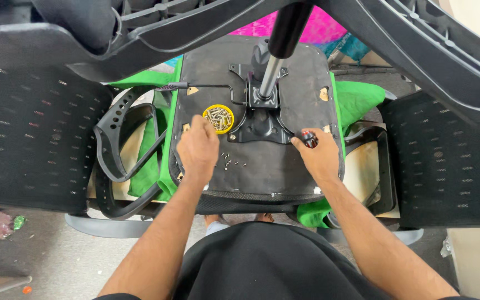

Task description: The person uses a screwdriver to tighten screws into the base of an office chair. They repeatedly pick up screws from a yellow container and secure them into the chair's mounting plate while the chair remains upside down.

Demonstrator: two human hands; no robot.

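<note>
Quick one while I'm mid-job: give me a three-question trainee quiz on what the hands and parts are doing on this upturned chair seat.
1. True or false: the yellow dish holds screws.
2. Which hand grips the red-and-black screwdriver? A) left hand B) right hand C) neither
3. Fill in: the left hand reaches toward the ____ dish, with loose screws lying on the seat underside beside it.

Key:
1. True; it is full of metal screws.
2. B; the right hand holds it at the edge of the black metal plate.
3. Yellow.
</note>
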